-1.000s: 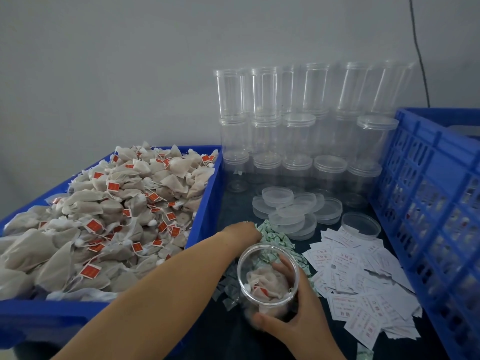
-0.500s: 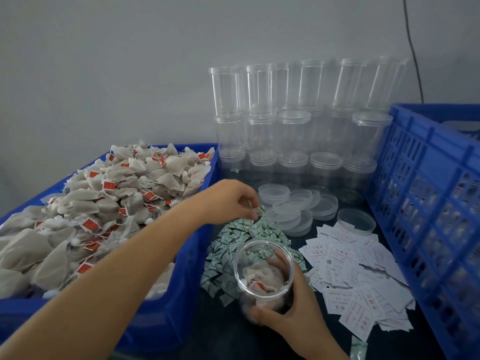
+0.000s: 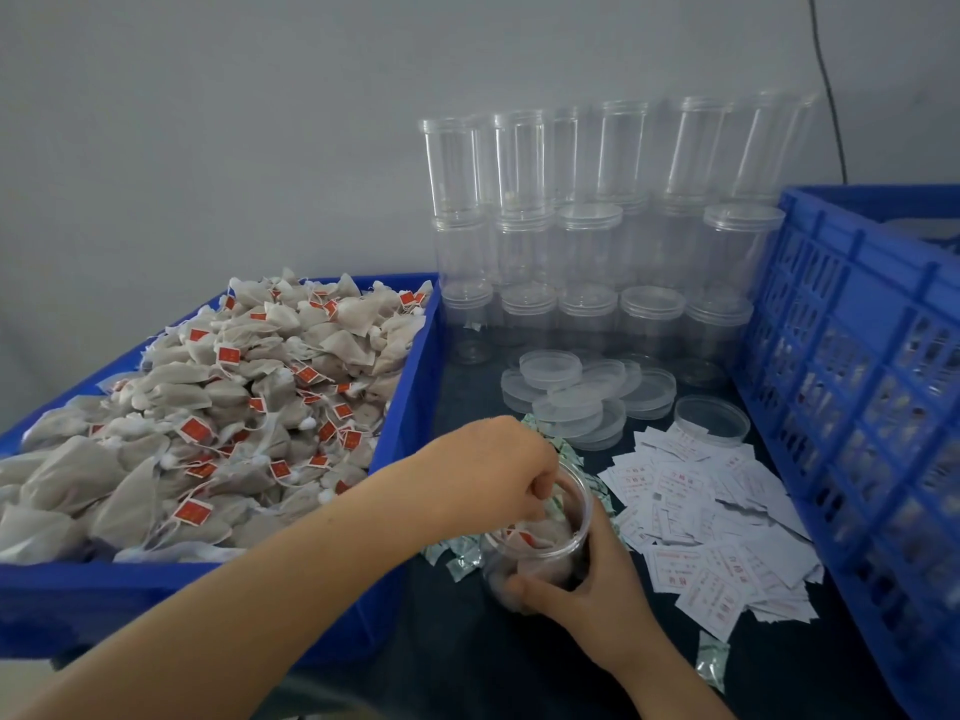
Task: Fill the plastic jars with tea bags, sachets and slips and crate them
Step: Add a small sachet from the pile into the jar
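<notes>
Jar (tea bags inside) gripped by right hand; left hand pinched at rim.

The scene is being lit evenly by soft, diffuse light, with only faint shadows being cast. Straight lines are being bowed near the edges, and the blue crate is being blurred at right.

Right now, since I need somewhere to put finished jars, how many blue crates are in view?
2. The left blue crate holds tea bags; the right blue crate stands right of the slips. None seems hidden.
</notes>
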Tool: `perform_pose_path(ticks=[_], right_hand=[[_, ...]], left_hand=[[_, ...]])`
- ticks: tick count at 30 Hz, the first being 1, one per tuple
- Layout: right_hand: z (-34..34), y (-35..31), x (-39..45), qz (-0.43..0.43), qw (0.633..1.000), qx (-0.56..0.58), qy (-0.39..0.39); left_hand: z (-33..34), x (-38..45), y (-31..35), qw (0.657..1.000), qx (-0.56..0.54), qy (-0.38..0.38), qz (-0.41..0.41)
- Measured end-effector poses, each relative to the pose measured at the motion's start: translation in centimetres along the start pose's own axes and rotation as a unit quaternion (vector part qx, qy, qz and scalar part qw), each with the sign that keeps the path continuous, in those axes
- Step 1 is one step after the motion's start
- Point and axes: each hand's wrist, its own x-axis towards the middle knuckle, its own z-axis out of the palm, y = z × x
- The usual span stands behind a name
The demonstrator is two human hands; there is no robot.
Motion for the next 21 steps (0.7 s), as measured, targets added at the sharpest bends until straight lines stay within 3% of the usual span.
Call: perform_pose_path(ticks=[8, 14, 18, 21], right_hand=[[0.1, 0.1, 0.2, -0.010, 1.000, -0.002, 0.011], [0.2, -0.1, 0.2, -0.022, 1.000, -0.006, 0.016], [0.0, -0.5, 0.0, -0.013, 1.000, -0.007, 0.011], [-0.5, -1.7, -0.4, -0.015, 0.999, -0.017, 0.029]], left_hand=[[1.0, 0.8, 1.8, 0.984, 0.160, -0.074, 0.022], [1.2, 1.5, 1.7, 0.979, 0.164, -0.108, 0.053], [-0.7, 1.1, 1.1, 0.999, -0.007, -0.015, 0.048], [-2.7, 1.7, 0.4, 0.980, -0.175, 0.099, 0.007]])
